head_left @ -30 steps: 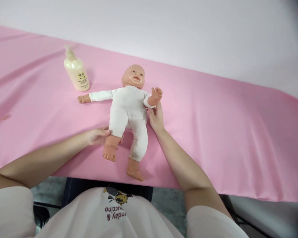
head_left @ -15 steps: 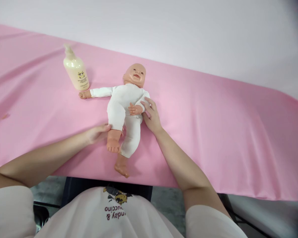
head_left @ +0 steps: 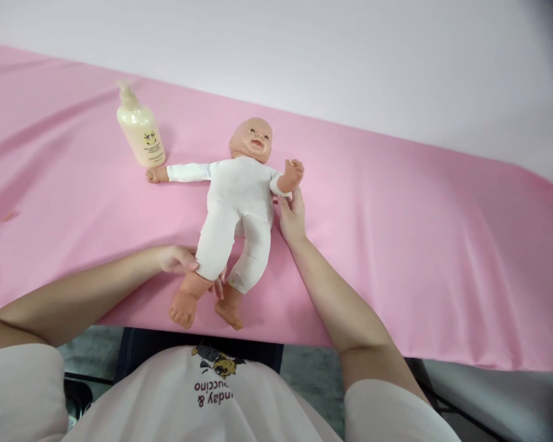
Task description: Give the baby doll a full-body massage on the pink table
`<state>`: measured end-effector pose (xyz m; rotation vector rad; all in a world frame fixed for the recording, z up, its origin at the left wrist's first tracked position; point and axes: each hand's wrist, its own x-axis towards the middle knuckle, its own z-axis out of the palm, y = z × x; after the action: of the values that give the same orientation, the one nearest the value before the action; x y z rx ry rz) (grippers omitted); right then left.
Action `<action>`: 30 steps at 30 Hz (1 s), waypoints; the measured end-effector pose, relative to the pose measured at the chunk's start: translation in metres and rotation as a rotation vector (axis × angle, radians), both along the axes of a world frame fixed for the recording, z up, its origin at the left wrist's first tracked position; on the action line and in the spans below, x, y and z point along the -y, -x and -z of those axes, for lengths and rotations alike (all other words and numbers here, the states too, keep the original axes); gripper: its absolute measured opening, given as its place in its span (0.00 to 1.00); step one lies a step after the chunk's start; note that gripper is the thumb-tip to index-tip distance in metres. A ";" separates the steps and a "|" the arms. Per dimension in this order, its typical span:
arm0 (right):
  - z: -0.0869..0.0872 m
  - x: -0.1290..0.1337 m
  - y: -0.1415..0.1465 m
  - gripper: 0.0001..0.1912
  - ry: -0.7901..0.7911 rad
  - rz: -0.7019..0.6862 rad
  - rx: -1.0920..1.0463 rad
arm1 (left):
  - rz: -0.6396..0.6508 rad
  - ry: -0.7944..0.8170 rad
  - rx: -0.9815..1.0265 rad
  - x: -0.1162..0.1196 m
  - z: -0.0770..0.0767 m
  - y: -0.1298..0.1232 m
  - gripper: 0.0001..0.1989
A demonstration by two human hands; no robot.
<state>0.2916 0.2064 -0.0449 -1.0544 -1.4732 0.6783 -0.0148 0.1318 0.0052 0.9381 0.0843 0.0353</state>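
A baby doll [head_left: 242, 190] with a white cloth body lies face up, its head toward the far side. My left hand [head_left: 179, 259] is closed round the lower leg on the left of the view; its thumb is at the trouser cuff and fingertips show between the legs. At the doll's other side, my right hand [head_left: 293, 220] holds the bent arm near the elbow, its fingers partly hidden under the sleeve. That arm's small hand [head_left: 291, 175] points up and outward. The opposite arm stretches straight out, its fist beside the base of a pump bottle [head_left: 142, 136] of cream-coloured liquid.
A pink cloth [head_left: 396, 245] with soft folds covers the table, and its near edge runs just beyond my shirt. Behind the table stands a white surface [head_left: 350, 61]. A small pale mark [head_left: 10, 216] shows on the cloth at far left.
The doll's arm in my right hand has swung from across its belly to outward. My left hand has drawn the leg it holds down and leftward, straightening it.
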 end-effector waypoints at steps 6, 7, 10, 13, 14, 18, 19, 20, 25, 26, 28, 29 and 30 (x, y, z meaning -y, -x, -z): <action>0.000 -0.001 0.001 0.28 0.032 0.075 -0.119 | 0.105 0.020 -0.036 0.003 -0.012 -0.002 0.30; 0.000 -0.001 0.001 0.29 0.035 0.076 -0.126 | 0.108 0.010 -0.027 0.004 -0.013 -0.002 0.30; 0.001 -0.001 0.000 0.30 0.035 0.082 -0.142 | -0.016 -0.035 -0.013 0.004 -0.008 -0.001 0.30; 0.001 -0.002 -0.001 0.29 0.026 0.091 -0.132 | -0.171 -0.057 -0.013 0.003 0.001 0.002 0.31; 0.002 -0.002 -0.001 0.29 0.027 0.089 -0.122 | -0.187 -0.059 -0.018 0.003 0.004 0.002 0.31; 0.000 0.000 -0.001 0.30 0.027 0.054 -0.083 | -0.193 -0.091 -0.034 0.006 0.003 -0.002 0.33; 0.000 0.000 0.000 0.30 0.023 0.047 -0.069 | -0.189 -0.104 -0.031 0.007 0.001 -0.004 0.33; -0.001 0.001 0.000 0.30 0.018 0.042 -0.051 | -0.183 -0.115 -0.027 0.009 -0.001 -0.006 0.33; -0.007 0.003 0.002 0.28 -0.014 0.027 0.022 | -0.047 -0.082 -0.037 0.014 -0.002 -0.010 0.32; -0.008 0.004 0.003 0.28 -0.026 0.025 0.035 | -0.010 -0.063 -0.046 0.014 -0.002 -0.010 0.31; -0.009 0.005 0.002 0.29 -0.051 0.022 0.063 | 0.060 -0.031 -0.071 0.015 -0.001 -0.008 0.30; -0.010 0.006 0.002 0.29 -0.064 0.018 0.077 | 0.087 -0.024 -0.090 0.015 -0.001 -0.007 0.29; -0.011 0.007 0.001 0.28 -0.077 0.013 0.090 | 0.105 -0.030 -0.109 0.015 -0.002 -0.006 0.28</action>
<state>0.2902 0.1996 -0.0342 -1.0460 -1.5566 0.5672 -0.0084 0.1167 0.0069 0.9730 0.1357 -0.1117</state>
